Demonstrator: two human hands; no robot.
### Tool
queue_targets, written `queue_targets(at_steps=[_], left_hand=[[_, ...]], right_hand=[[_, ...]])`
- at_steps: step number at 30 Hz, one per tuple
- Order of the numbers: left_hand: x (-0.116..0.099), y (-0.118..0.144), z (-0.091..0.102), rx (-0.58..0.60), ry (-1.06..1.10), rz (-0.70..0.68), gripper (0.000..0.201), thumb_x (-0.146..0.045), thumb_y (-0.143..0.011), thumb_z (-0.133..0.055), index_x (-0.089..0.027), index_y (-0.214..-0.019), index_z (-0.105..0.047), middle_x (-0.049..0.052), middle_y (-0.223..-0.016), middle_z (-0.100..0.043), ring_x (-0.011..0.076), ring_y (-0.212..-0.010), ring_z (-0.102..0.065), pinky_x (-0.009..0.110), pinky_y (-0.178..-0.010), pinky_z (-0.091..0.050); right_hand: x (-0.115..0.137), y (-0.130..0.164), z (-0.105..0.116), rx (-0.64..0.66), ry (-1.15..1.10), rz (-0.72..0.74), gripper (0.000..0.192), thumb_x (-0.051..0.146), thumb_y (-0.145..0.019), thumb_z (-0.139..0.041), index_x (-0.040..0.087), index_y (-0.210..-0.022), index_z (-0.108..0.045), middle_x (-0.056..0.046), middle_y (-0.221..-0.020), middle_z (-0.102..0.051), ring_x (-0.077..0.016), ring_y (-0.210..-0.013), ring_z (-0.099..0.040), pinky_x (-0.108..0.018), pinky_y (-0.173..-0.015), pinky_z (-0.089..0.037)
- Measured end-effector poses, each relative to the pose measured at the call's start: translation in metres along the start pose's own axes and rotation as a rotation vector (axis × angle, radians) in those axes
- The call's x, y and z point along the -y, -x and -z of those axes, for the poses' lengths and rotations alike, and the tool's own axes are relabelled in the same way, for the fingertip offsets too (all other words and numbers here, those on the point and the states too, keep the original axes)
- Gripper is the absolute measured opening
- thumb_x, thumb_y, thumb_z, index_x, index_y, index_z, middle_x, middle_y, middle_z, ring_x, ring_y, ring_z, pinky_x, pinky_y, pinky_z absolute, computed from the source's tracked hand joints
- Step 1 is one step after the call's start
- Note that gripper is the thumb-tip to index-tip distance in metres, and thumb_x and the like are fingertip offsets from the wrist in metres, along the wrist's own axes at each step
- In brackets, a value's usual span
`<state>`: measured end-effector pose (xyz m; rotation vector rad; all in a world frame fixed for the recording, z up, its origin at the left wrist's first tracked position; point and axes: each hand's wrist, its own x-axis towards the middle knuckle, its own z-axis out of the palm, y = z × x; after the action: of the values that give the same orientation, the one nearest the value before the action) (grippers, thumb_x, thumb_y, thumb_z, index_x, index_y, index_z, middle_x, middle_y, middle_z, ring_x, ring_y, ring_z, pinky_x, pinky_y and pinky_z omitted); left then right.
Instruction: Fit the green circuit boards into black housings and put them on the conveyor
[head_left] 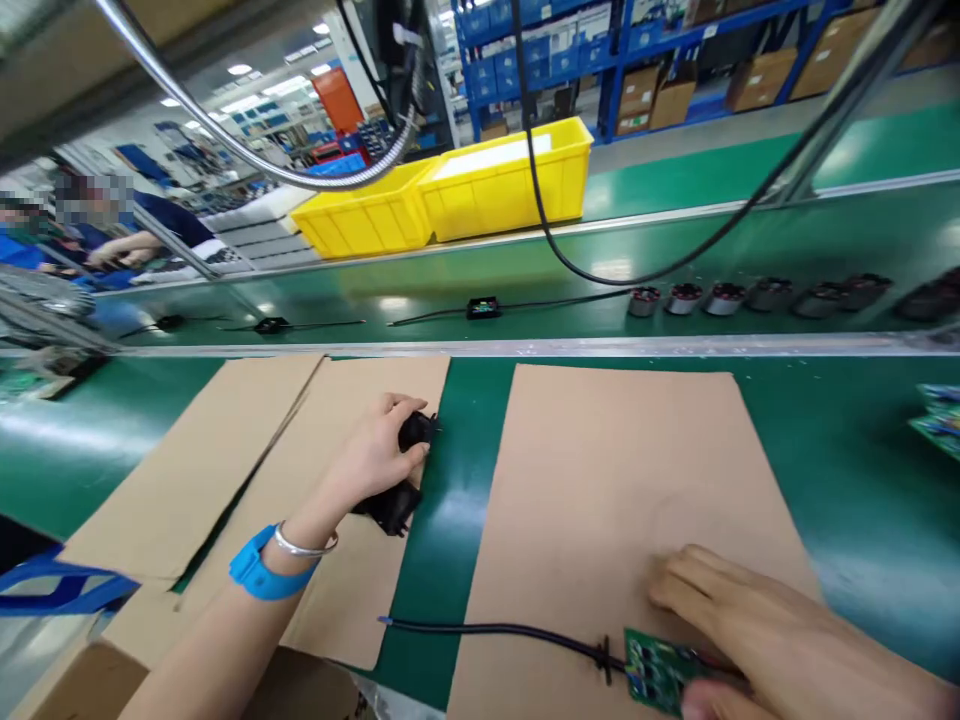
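Small, dark black plastic part (418, 430) is pinched btwn thumb & fingers of L hand (386, 445), over flat tan cardboard sheet (349, 600). Flat green circuit board (652, 665) w/ thin black cable (517, 630) is touched by thumb of R hand (716, 615), below bent fingers; whether it's pinched can't be told.

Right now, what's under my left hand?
Over cardboard, your left hand partly covers black parts, showing between thumb and fingers and below the palm. Whether they join is hidden.

Circuit board (657, 668) partly behind right fingers (684, 590).
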<state>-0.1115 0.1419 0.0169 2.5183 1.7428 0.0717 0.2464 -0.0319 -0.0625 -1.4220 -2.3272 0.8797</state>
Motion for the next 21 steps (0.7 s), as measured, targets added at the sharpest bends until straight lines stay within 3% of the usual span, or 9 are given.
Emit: queue_targets(at_steps=[3,5,8,10,12,15,18,21], left_hand=[[-0.056,0.002,-0.01,0.036,0.171,-0.374,0.056,-0.024,-0.079,-0.055,-0.019,-0.134,-0.043,0.01,-0.135,-0.045,0.0234,-0.126,-0.044,0.038,-0.108,-0.037],[-0.098,0.007,-0.023,0.162,0.255,-0.622,0.059,-0.018,-0.078,-0.055,-0.02,-0.136,-0.041,0.01,-0.138,-0.045,0.0238,-0.129,-0.041,0.039,-0.11,-0.036],[-0.145,0.015,-0.04,0.287,0.309,-0.834,0.06,-0.014,-0.079,-0.053,-0.019,-0.137,-0.041,0.011,-0.141,-0.045,0.0253,-0.129,-0.041,0.042,-0.109,-0.035],[-0.159,0.02,-0.042,0.28,0.387,-0.836,0.052,-0.017,-0.084,-0.051,-0.02,-0.136,-0.044,0.01,-0.141,-0.046,0.0246,-0.129,-0.041,0.042,-0.11,-0.033],[-0.165,0.027,-0.039,0.292,0.512,-0.729,0.047,-0.029,-0.087,-0.055,-0.021,-0.133,-0.046,0.009,-0.134,-0.052,0.023,-0.122,-0.048,0.039,-0.104,-0.039],[-0.17,0.039,-0.033,0.42,0.609,-0.544,0.032,-0.038,-0.086,-0.057,-0.022,-0.113,-0.057,0.004,-0.098,-0.066,0.0164,-0.082,-0.061,0.027,-0.071,-0.05],[-0.178,0.046,-0.035,0.417,0.54,-0.41,0.014,-0.03,-0.087,-0.049,-0.02,-0.081,-0.057,-0.002,-0.066,-0.06,0.012,-0.055,-0.053,0.024,-0.05,-0.038],[-0.187,0.043,-0.039,0.352,0.492,-0.353,0.011,-0.026,-0.082,-0.051,-0.02,-0.074,-0.052,-0.002,-0.059,-0.057,0.0115,-0.049,-0.048,0.024,-0.047,-0.031]], right_hand=[[0.018,-0.007,0.007,0.116,0.01,-0.035,0.012,0.011,-0.079,-0.055,0.022,-0.084,-0.056,-0.005,-0.096,-0.059,-0.0234,-0.09,-0.057,-0.036,-0.073,-0.048],[0.021,-0.008,0.013,0.109,0.009,-0.027,0.014,0.006,-0.081,-0.049,0.02,-0.079,-0.049,-0.004,-0.091,-0.057,-0.0214,-0.087,-0.055,-0.033,-0.072,-0.045],[0.021,0.0,0.017,0.076,-0.002,-0.075,0.015,0.006,-0.086,-0.043,0.02,-0.08,-0.044,-0.003,-0.086,-0.056,-0.0191,-0.077,-0.054,-0.031,-0.067,-0.042],[0.02,0.007,0.018,0.052,-0.03,-0.119,0.015,0.007,-0.089,-0.039,0.021,-0.083,-0.043,-0.001,-0.082,-0.055,-0.017,-0.069,-0.052,-0.029,-0.062,-0.04],[0.02,0.011,0.02,-0.008,-0.08,-0.118,0.014,0.008,-0.091,-0.038,0.021,-0.087,-0.042,0.0,-0.08,-0.054,-0.0158,-0.066,-0.051,-0.028,-0.06,-0.038],[0.018,0.01,0.024,-0.14,-0.158,-0.065,0.01,0.013,-0.093,-0.041,0.022,-0.091,-0.043,0.0,-0.085,-0.055,-0.0161,-0.075,-0.053,-0.028,-0.066,-0.04],[0.017,0.005,0.026,-0.203,-0.192,-0.073,0.009,0.015,-0.093,-0.041,0.023,-0.098,-0.043,-0.001,-0.089,-0.057,-0.0158,-0.076,-0.054,-0.028,-0.068,-0.042],[0.028,-0.005,0.021,-0.257,-0.02,-0.082,0.017,0.007,-0.087,-0.039,0.021,-0.097,-0.044,-0.002,-0.083,-0.058,-0.0177,-0.072,-0.054,-0.029,-0.063,-0.041]])
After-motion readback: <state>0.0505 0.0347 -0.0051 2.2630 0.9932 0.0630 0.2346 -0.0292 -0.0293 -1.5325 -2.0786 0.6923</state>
